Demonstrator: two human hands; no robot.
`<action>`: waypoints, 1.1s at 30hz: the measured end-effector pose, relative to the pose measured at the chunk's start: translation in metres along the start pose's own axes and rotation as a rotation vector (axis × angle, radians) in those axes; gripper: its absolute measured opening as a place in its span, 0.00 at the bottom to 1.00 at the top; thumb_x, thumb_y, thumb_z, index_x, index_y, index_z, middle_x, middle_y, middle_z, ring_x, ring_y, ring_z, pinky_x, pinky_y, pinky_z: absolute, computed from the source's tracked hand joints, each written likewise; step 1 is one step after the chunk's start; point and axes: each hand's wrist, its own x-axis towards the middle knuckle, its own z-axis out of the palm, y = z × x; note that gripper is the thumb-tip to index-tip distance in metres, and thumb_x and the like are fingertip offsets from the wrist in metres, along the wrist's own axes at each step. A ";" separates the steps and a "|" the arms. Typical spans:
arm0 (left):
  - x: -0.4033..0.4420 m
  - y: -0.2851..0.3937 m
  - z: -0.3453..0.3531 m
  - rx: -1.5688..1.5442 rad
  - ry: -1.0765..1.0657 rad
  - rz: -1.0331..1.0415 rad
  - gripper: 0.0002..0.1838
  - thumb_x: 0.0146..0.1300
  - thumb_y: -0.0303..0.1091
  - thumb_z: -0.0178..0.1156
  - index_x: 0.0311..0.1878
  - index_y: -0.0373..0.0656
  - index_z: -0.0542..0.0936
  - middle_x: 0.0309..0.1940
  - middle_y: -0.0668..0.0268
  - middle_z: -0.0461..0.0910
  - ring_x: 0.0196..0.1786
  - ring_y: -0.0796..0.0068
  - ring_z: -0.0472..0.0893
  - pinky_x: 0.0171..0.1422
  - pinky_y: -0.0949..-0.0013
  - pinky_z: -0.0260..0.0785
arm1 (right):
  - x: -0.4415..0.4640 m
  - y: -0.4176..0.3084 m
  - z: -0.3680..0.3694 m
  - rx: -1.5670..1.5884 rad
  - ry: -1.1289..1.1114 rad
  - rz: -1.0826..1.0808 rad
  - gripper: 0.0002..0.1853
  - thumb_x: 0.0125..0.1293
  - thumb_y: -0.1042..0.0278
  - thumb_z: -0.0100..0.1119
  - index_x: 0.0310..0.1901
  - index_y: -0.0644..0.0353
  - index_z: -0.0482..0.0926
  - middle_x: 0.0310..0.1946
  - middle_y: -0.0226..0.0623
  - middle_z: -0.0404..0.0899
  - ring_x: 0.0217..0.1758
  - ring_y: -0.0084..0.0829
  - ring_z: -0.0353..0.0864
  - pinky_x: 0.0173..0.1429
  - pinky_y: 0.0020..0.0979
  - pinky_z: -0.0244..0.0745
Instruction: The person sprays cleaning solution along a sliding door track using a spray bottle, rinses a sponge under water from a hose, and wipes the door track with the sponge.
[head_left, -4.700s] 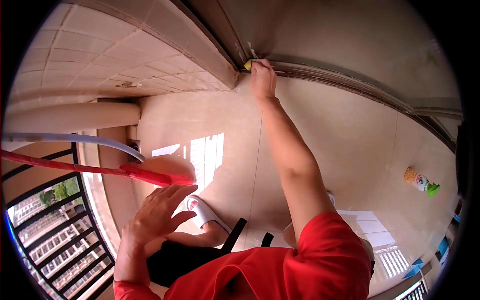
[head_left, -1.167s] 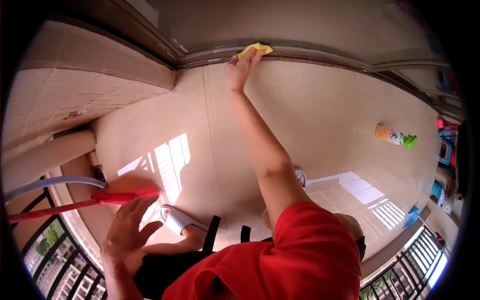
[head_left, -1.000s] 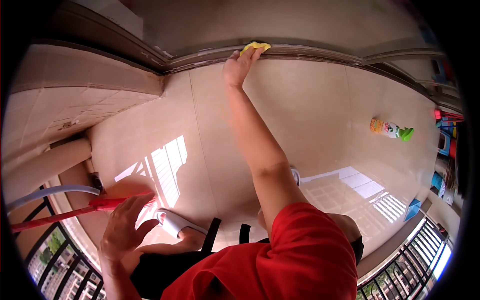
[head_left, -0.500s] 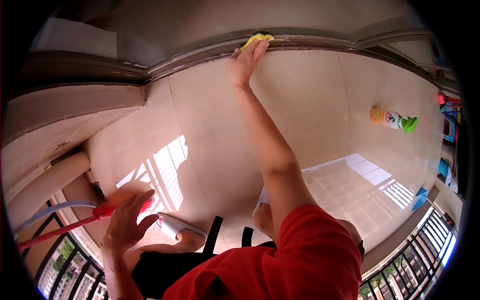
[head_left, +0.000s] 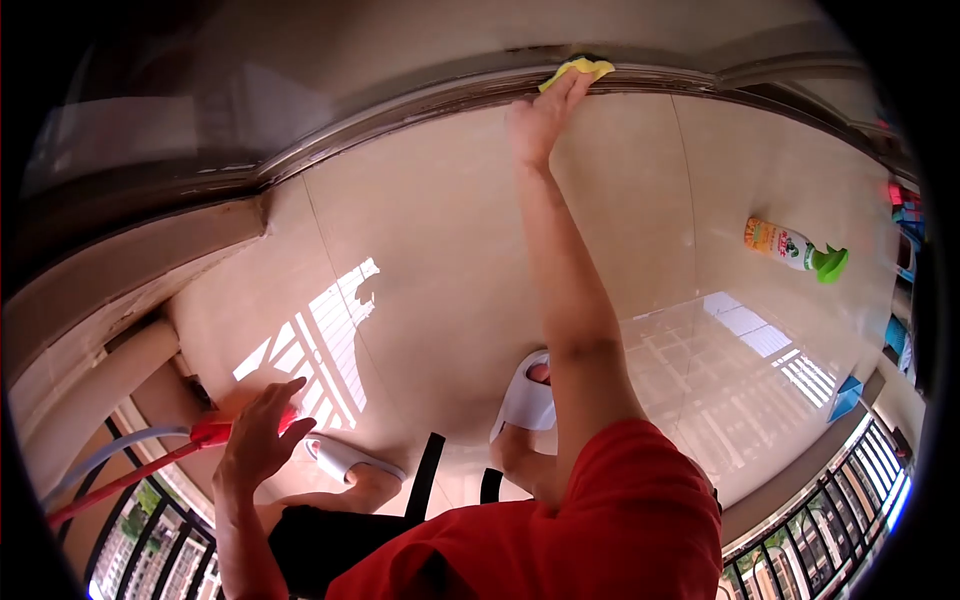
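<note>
My right hand (head_left: 545, 112) reaches far forward with its fingers pressed on a yellow cloth (head_left: 580, 72), which lies against the sliding-door track (head_left: 440, 98). My left hand (head_left: 262, 430) is raised at the lower left, fingers and thumb apart, with nothing held. Behind and beside it are the red broom head (head_left: 212, 430) and its red handle (head_left: 125, 482). A spray bottle (head_left: 790, 246) with a green nozzle lies on its side on the tiled floor (head_left: 450, 240), to the right of my right arm.
White slippers are on my feet, the right one (head_left: 522, 400) beside my arm. A pale hose (head_left: 115, 455) and a thick pipe (head_left: 110, 385) are at the left. A blue dustpan-like item (head_left: 846, 397) stands near the right railing (head_left: 815, 520). Colored items line the right edge.
The view has turned and shifted along the track. My right hand has moved right along it with the yellow cloth. My left hand stays raised and apart from things.
</note>
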 end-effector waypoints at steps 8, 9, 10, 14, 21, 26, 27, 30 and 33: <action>0.014 0.008 0.006 -0.087 -0.062 -0.112 0.25 0.60 0.33 0.63 0.59 0.38 0.72 0.53 0.51 0.76 0.56 0.49 0.76 0.60 0.56 0.68 | 0.138 0.114 -0.066 0.157 0.282 0.208 0.30 0.51 0.83 0.41 0.60 0.77 0.59 0.67 0.57 0.53 0.68 0.54 0.57 0.72 0.33 0.53; 0.016 0.009 0.008 -0.089 -0.055 -0.101 0.25 0.60 0.33 0.63 0.59 0.38 0.72 0.53 0.51 0.76 0.55 0.49 0.76 0.59 0.56 0.69 | 0.152 0.128 -0.074 0.148 0.290 0.260 0.28 0.52 0.82 0.41 0.59 0.77 0.61 0.67 0.56 0.55 0.67 0.54 0.58 0.71 0.34 0.55; 0.016 0.009 0.008 -0.090 -0.048 -0.093 0.25 0.59 0.33 0.63 0.59 0.38 0.72 0.53 0.51 0.76 0.55 0.49 0.76 0.59 0.56 0.69 | 0.162 0.122 -0.085 0.139 0.297 0.312 0.26 0.52 0.81 0.42 0.57 0.76 0.63 0.66 0.54 0.56 0.66 0.54 0.60 0.70 0.34 0.57; 0.020 0.012 0.007 -0.099 -0.050 -0.104 0.25 0.60 0.33 0.63 0.60 0.38 0.71 0.53 0.51 0.76 0.55 0.49 0.76 0.58 0.57 0.70 | 0.152 0.123 -0.081 -0.123 0.362 0.138 0.22 0.54 0.80 0.44 0.53 0.74 0.68 0.64 0.53 0.61 0.63 0.52 0.64 0.65 0.37 0.64; 0.021 0.008 0.001 -0.080 -0.052 -0.071 0.24 0.61 0.33 0.62 0.60 0.39 0.71 0.54 0.50 0.76 0.55 0.50 0.77 0.58 0.57 0.71 | 0.176 0.167 -0.102 0.226 0.380 0.255 0.16 0.56 0.80 0.52 0.47 0.73 0.73 0.50 0.48 0.75 0.50 0.40 0.76 0.53 0.33 0.72; 0.014 0.002 -0.002 -0.067 -0.045 -0.078 0.25 0.61 0.33 0.63 0.60 0.39 0.71 0.53 0.51 0.76 0.55 0.50 0.77 0.57 0.57 0.71 | 0.183 0.149 -0.086 0.271 0.530 0.311 0.12 0.54 0.82 0.54 0.42 0.74 0.75 0.39 0.46 0.78 0.39 0.37 0.77 0.49 0.32 0.73; 0.010 0.002 -0.002 -0.058 -0.053 -0.086 0.25 0.61 0.33 0.63 0.61 0.39 0.71 0.53 0.51 0.76 0.54 0.50 0.77 0.57 0.57 0.71 | 0.172 0.147 -0.073 0.240 0.598 0.311 0.11 0.53 0.83 0.54 0.40 0.74 0.75 0.36 0.45 0.78 0.37 0.38 0.77 0.48 0.32 0.73; 0.012 -0.003 -0.002 -0.084 -0.029 -0.075 0.25 0.61 0.34 0.63 0.61 0.39 0.71 0.53 0.52 0.76 0.54 0.51 0.77 0.57 0.58 0.71 | 0.095 0.089 -0.014 0.222 0.518 0.097 0.17 0.52 0.88 0.45 0.47 0.71 0.67 0.52 0.48 0.62 0.55 0.43 0.67 0.56 0.35 0.68; 0.015 -0.002 0.001 -0.077 -0.041 -0.048 0.25 0.60 0.34 0.63 0.60 0.39 0.71 0.53 0.53 0.76 0.54 0.52 0.77 0.57 0.58 0.71 | 0.013 0.010 0.024 0.401 0.379 0.092 0.23 0.53 0.91 0.45 0.54 0.67 0.64 0.60 0.52 0.56 0.60 0.46 0.64 0.61 0.34 0.65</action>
